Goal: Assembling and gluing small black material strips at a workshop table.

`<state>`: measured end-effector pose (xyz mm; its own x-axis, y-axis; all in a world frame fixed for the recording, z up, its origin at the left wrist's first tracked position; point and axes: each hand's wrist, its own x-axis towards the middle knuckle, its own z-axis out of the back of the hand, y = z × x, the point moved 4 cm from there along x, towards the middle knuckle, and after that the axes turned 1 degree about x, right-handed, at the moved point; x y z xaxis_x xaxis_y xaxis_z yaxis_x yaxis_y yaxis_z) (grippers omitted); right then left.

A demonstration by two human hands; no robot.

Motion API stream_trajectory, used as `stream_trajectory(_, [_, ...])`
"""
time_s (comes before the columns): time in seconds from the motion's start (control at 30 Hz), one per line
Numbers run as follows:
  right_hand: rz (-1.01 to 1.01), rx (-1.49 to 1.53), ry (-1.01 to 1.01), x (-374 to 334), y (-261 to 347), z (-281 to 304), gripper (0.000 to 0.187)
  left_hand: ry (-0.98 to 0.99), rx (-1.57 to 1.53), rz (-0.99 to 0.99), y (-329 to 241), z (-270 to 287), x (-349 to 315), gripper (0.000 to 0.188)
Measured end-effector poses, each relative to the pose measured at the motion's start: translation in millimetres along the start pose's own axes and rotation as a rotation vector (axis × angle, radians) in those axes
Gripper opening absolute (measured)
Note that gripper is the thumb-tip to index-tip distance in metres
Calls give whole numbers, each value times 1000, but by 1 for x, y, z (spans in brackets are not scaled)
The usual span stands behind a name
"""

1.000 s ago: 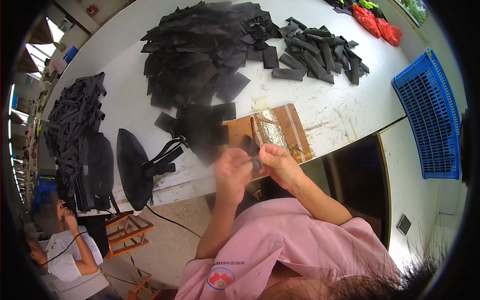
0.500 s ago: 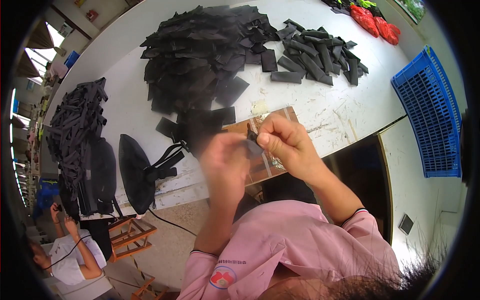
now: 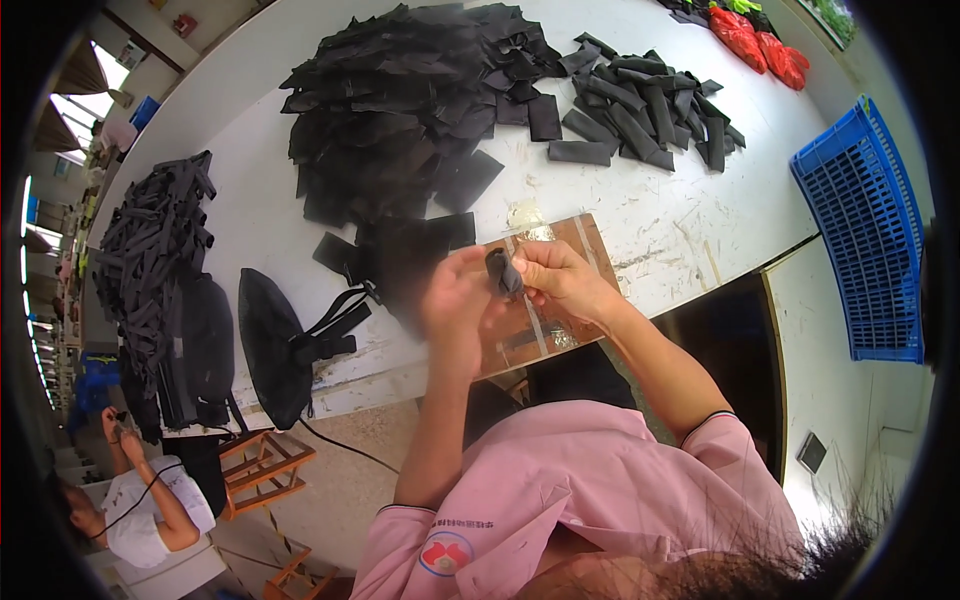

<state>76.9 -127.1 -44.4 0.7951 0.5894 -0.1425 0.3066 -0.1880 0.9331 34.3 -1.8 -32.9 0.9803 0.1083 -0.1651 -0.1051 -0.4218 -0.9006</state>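
Observation:
Between thumb and fingers, my right hand [image 3: 562, 282] pinches a small rolled black fabric tube [image 3: 503, 272], one end facing up. My left hand [image 3: 458, 305] is at the tube's left side, smeared by motion, so whether its fingers touch the tube is unclear. Under both hands lies a brown board [image 3: 590, 245] crossed by strips of clear tape, at the table's near edge. Just beyond and left of the hands, flat black fabric pieces [image 3: 385, 150] are heaped high. To the far right of that heap lies a pile of black fabric tubes [image 3: 640, 105].
On the left lie a heap of narrow black strips [image 3: 155, 250] and a black curved fabric piece with straps [image 3: 270, 345]. A blue plastic basket [image 3: 865, 230] stands at the right, red bags [image 3: 755, 45] at the far right. Another person [image 3: 150, 505] works at lower left.
The black piece now shows as a tube with its end up in my right hand. My left hand has shifted slightly right and up, and the board is less covered.

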Motion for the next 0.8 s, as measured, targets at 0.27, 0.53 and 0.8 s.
stream_trajectory(0.27, [636,-823,-292,-18,61,-16,32,211,429,-584,-46,-15,-5,18])
stream_trajectory(0.53, [500,-1324,-11,-14,28,-12,23,68,103,-400,-28,-5,-13,14])
stream_trajectory(0.8, [571,-927,-146,-26,43,-18,28,364,166,-225,-41,-33,9,18])
